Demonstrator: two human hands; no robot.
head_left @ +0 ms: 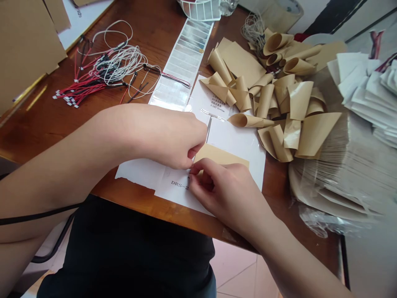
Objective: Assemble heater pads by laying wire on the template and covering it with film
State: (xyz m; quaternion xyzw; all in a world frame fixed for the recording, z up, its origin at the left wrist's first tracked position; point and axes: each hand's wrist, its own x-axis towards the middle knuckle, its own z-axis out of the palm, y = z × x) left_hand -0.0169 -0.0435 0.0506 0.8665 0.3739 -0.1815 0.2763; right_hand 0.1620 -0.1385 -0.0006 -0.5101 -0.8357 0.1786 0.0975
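My left hand is closed, its fingertips turned down and meeting the fingers of my right hand over the white printed sheets. My right hand is closed in a pinch. Whatever lies between the fingertips is hidden or too small to make out. Just behind my right hand a flat tan paper piece rests on the white sheet, which is printed "DRS-2" with the rest covered. Beyond my left hand runs a strip of clear labels, with a thin red and black wire across it.
Bundled white cables with red and black leads lie at the back left, near a cardboard box. Curled tan papers are heaped at right. Beside them stand a plastic-wrapped paper stack, white folded pieces and a tape roll.
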